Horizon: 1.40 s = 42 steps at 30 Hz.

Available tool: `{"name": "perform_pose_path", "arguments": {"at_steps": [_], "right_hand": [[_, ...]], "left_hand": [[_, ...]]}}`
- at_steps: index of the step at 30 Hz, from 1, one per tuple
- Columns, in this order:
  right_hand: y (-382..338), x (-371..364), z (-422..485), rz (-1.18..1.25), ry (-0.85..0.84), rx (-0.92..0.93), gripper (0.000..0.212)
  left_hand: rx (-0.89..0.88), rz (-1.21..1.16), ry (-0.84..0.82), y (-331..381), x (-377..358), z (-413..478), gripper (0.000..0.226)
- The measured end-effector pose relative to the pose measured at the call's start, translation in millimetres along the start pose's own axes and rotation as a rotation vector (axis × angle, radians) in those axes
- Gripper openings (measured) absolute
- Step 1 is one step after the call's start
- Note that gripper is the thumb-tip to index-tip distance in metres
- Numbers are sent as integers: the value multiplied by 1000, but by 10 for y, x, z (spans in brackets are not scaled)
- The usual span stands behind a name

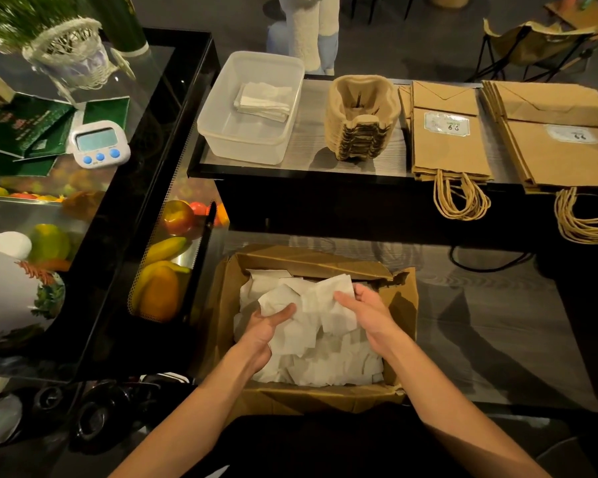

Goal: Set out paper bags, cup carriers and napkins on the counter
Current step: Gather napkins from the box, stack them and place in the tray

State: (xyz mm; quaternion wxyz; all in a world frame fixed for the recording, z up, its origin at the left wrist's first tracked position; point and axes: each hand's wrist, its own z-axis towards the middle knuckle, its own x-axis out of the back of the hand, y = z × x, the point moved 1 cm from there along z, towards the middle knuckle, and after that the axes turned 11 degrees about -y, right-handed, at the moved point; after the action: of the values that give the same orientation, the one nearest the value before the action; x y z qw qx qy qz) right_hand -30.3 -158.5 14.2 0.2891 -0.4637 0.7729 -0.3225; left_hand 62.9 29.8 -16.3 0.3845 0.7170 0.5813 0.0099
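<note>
A dim café room is showing across the top of the frame, where a folding chair (532,46) is standing on the dark floor at upper right. A raised glass-topped counter (311,160) is running across the upper middle. It is carrying, from left to right, a clear plastic tub (221,132), a stack of cup carriers (359,119) and two flat stacks of paper bags (446,139) (553,146). A few folded napkins (265,101) are lying in the tub. The bags' twine handles are hanging over the near edge.

Below it, a lower grey counter (480,322) is filling the centre and right, with a torn cardboard box (308,398) sitting on it at lower centre. The box is holding a heap of loose napkins (325,360).

Both hands are reaching into the box. The left hand (266,331) is cupping the heap from the left, its thumb lying over the paper and its fingers tucked beneath. The right hand (366,315) is gripping the same bunch from the right, with thumb in front and fingers (359,290) curled behind a sheet.

At left, a black-framed glass display case (145,150) is showing fruit (166,263) inside. A white digital timer (99,143), green leaflets (25,129) and a woven basket (69,53) are resting on its top.
</note>
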Motion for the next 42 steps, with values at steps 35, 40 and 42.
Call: {"name": "perform_pose_path", "arguments": {"at_steps": [35, 40, 42], "right_hand": [[-29, 55, -29, -34, -6, -8, 18], [-91, 136, -35, 450, -109, -41, 33], [-76, 32, -8, 358, -126, -56, 34]], "left_hand": [[10, -61, 27, -46, -26, 135, 90], [-3, -36, 45, -39, -42, 135, 94], [-12, -10, 47, -33, -67, 138, 98]]}}
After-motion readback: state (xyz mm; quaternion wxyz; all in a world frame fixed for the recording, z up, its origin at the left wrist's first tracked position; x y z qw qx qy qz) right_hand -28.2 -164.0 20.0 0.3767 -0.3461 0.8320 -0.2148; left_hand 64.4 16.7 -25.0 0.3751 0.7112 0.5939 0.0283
